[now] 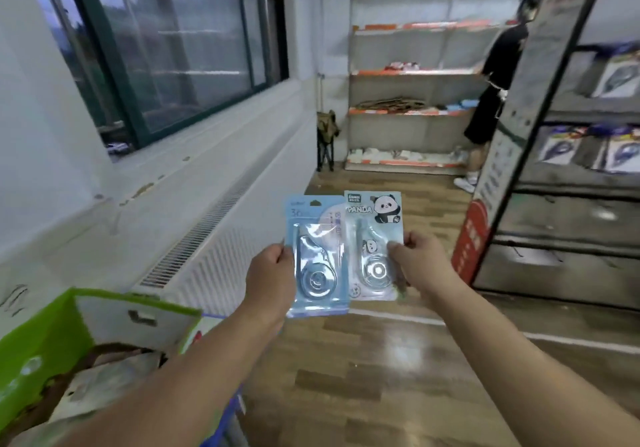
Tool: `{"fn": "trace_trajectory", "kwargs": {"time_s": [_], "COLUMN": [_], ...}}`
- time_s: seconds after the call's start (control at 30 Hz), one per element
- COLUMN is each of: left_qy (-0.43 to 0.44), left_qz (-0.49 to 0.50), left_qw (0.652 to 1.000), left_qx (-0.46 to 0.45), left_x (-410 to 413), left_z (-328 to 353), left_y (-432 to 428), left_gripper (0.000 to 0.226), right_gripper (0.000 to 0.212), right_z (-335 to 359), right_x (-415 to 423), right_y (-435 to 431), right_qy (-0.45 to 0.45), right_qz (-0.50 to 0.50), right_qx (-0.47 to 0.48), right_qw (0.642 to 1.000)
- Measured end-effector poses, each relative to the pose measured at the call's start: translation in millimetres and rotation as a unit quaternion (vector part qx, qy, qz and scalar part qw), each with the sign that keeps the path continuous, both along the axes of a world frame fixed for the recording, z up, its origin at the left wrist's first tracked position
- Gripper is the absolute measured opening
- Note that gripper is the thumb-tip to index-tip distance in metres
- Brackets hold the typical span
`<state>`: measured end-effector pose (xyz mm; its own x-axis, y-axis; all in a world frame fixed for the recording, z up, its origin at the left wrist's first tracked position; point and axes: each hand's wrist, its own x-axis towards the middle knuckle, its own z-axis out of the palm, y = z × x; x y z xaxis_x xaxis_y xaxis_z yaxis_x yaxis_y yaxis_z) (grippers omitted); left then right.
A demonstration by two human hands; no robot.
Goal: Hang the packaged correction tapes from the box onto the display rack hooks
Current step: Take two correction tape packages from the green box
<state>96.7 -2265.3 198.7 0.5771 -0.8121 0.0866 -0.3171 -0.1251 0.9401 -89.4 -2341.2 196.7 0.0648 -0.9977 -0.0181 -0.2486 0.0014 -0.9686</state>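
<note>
Green-sided cardboard box sits low at my left. Above the wood floor, my left hand has its grip clamped on a glossy blue blister pack; my right hand pinches the overlapping panda-printed pack. Dark metal rack stands right.

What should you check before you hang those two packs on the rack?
1. Left hand has a firm hold on the plain blue pack: ok, pinched at its left edge.
2. Right hand has a firm hold on the panda pack: ok, pinched at its right edge.
3. Packs upright, tops up: ok.
4. Hang hole showing: ok on the blue pack; cannot tell on the panda pack.
5. Packs kept apart: not ok, the blue one overlaps the panda one.
6. Free hook on the display rack: cannot tell, too blurred.
</note>
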Motion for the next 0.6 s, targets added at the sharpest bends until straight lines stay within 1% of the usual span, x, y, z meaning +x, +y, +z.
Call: {"fn": "trace_trajectory", "kwargs": {"time_s": [0.07, 0.2, 0.27, 0.43, 0.6], "left_qy": [0.004, 0.027, 0.041, 0.101, 0.119], "left_qz": [-0.045, -0.145, -0.174, -0.264, -0.320], "left_qw": [0.999, 0.989, 0.984, 0.959, 0.940], "left_qx": [-0.008, -0.018, -0.017, -0.001, -0.001], "left_x": [-41, -137, -185, -344, -486], "left_z": [3, 4, 0, -3, 5], "left_y": [-16, -63, -87, -140, -181], "left_gripper": [0.036, 0.033, 0.032, 0.027, 0.023], "right_gripper": [0.009, 0.016, 0.014, 0.012, 0.013], "right_z": [2, 6, 6, 15, 32], "right_x": [-44, -151, -204, -367, -501], "right_y": [-1, -6, -11, -26, -33], "right_qy": [0.002, 0.012, 0.024, 0.038, 0.052], "right_qz": [-0.046, -0.146, -0.177, -0.275, -0.342], "right_qx": [-0.002, -0.024, -0.025, -0.029, -0.036], "right_qw": [0.999, 0.989, 0.984, 0.960, 0.938]}}
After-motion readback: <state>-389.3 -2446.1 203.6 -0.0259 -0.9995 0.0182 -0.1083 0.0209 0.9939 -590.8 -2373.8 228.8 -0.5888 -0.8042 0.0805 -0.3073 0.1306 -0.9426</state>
